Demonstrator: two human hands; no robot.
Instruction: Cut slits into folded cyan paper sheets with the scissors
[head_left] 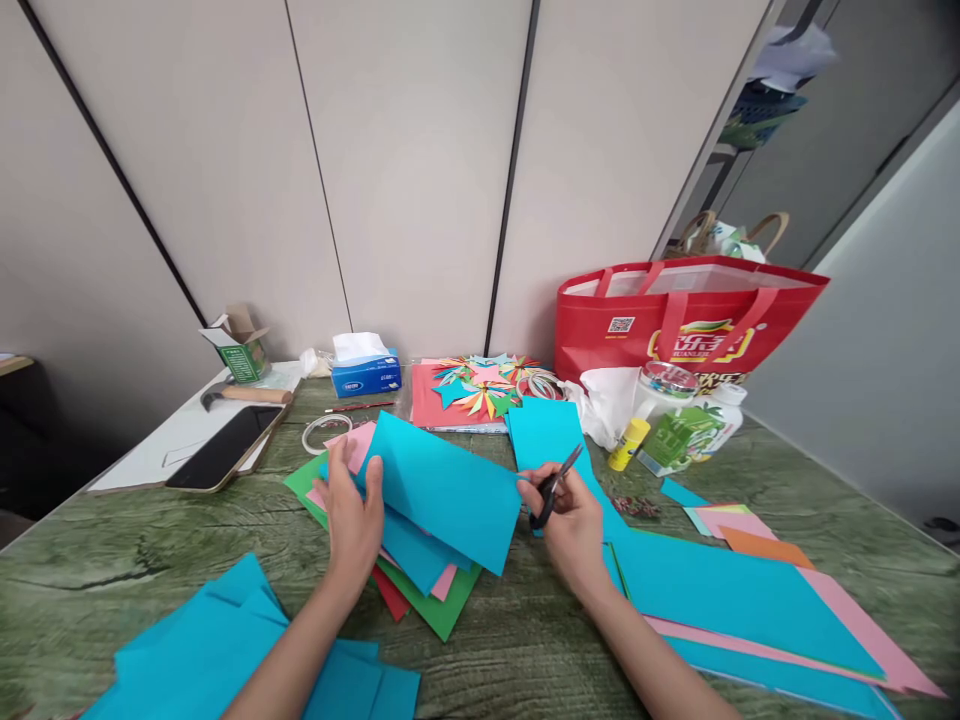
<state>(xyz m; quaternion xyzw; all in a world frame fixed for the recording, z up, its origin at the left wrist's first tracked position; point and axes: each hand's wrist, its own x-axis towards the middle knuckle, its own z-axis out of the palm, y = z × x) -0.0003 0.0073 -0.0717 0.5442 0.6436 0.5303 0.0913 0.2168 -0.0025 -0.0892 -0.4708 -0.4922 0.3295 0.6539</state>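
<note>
A sheet of blue paper (450,490) is held tilted above a pile of coloured sheets. My left hand (356,515) grips its left end, thumb in front, with pink paper (354,447) behind the fingers. My right hand (566,515) is closed round a small pair of black-handled scissors (555,490), blades pointing up and right. Its thumb and fingertips meet the blue sheet's right corner; whether they pinch it I cannot tell. Under the held sheet lie green paper (448,612), red paper (390,592) and more blue pieces.
Blue sheets (202,640) lie front left; blue and pink sheets (750,600) spread at right. Behind are a tape roll (324,434), tissue box (367,375), paper stars (486,385), glue stick (628,445) and red bag (675,320). A phone (225,447) and hammer (247,394) lie left.
</note>
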